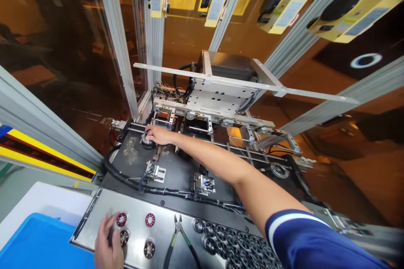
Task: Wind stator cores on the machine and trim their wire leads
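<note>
Your right hand (160, 134) is stretched far out across the machine's black deck (176, 172), fingers curled down over a small round part (147, 139) seated in the far left fixture; the grasp looks closed on it, though the fingertips hide the contact itself. That round part lies straight under your fingers, so the line of the grip runs down onto its top face, with your forearm coming in from the near right.

Your left hand (109, 241) is at the near left, resting on the steel tray (158, 201) with fingers wrapped about one red-and-black wound stator (123, 237); whether it is gripped or only touched I cannot tell. Your right hand is the nearer one to the fixture; your left is well apart from it.

On the tray you have four red wound stators in a loose square: two far (121, 219) (150, 219), two near, the second at (149, 249). Just right of them lies one pair of black-handled cutters (178, 235), jaws pointing far. Right of those sits a cluster of dark ring-shaped parts (227, 239), too many and too overlapped to count. One blue bin (38, 243) stands at the near left corner
</note>
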`<act>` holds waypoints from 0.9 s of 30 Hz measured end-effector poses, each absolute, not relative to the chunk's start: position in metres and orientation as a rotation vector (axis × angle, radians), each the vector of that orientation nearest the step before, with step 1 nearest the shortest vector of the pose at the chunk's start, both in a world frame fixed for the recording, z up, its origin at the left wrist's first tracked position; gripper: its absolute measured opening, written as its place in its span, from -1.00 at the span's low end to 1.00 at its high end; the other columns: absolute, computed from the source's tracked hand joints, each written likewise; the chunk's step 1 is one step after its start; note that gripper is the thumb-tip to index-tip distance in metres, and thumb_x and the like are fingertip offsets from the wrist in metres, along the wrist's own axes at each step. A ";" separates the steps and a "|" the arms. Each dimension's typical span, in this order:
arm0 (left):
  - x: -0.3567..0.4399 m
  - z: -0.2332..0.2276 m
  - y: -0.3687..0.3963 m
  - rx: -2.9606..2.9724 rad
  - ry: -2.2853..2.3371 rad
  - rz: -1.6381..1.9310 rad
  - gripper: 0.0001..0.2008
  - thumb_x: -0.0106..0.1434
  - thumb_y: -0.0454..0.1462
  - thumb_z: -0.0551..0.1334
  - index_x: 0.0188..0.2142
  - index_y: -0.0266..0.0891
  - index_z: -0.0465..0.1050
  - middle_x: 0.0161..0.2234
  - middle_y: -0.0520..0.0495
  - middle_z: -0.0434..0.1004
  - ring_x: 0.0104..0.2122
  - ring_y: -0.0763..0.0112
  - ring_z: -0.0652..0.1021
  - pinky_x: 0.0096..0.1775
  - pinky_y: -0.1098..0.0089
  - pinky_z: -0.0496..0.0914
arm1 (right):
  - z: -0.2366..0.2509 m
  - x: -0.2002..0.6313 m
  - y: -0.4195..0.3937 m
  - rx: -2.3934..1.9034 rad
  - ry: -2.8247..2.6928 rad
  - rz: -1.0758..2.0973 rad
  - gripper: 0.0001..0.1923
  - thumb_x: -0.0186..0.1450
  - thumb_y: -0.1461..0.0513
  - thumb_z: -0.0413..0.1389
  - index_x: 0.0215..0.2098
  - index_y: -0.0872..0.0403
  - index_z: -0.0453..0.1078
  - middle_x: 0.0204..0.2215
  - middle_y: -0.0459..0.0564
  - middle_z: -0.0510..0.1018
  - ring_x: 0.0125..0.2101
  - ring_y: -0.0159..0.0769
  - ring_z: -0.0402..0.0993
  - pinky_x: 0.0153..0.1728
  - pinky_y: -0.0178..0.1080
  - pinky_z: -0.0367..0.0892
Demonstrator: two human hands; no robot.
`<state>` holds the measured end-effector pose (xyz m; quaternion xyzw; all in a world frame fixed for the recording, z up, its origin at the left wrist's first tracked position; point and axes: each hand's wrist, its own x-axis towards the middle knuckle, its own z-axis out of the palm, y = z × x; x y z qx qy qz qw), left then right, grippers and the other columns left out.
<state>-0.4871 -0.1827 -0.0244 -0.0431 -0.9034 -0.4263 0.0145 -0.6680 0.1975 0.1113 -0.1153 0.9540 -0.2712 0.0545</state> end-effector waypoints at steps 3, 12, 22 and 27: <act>-0.486 -0.024 -0.180 -0.156 -2.788 -1.273 -0.48 0.34 -0.03 0.07 0.20 -0.22 0.29 0.07 -0.26 0.56 0.22 -0.07 0.40 0.21 -0.09 0.25 | 0.108 -0.672 0.199 -0.367 2.888 -0.791 -0.68 0.41 0.14 0.14 0.07 0.11 0.39 0.09 0.09 0.46 0.02 -0.14 0.47 0.02 0.03 0.44; -0.484 -0.018 -0.176 -0.173 -2.805 -1.248 -0.47 0.32 -0.04 0.10 0.22 -0.21 0.26 0.04 -0.23 0.59 0.20 -0.04 0.44 0.20 -0.03 0.28 | 0.118 -0.672 0.200 -0.365 2.863 -0.712 -0.69 0.41 0.13 0.14 0.05 0.13 0.40 0.01 0.07 0.51 -0.06 -0.19 0.51 -0.05 -0.03 0.48; -0.480 -0.007 -0.166 -0.177 -2.777 -1.268 -0.43 0.34 -0.04 0.12 0.26 -0.23 0.22 0.03 -0.23 0.59 0.15 0.04 0.48 0.19 0.04 0.29 | 0.114 -0.667 0.192 -0.217 2.839 -0.605 -0.73 0.41 0.10 0.14 -0.11 0.16 0.47 -0.12 0.03 0.58 -0.12 -0.23 0.55 -0.03 -0.04 0.46; -0.478 -0.006 -0.164 -0.188 -2.757 -1.254 -0.44 0.35 -0.05 0.13 0.25 -0.26 0.24 0.03 -0.27 0.59 0.13 0.06 0.51 0.18 0.06 0.31 | 0.106 -0.669 0.193 -0.165 2.838 -0.658 -0.78 0.41 0.21 0.13 -0.27 0.23 0.52 -0.27 0.05 0.62 -0.18 -0.20 0.57 -0.06 -0.11 0.42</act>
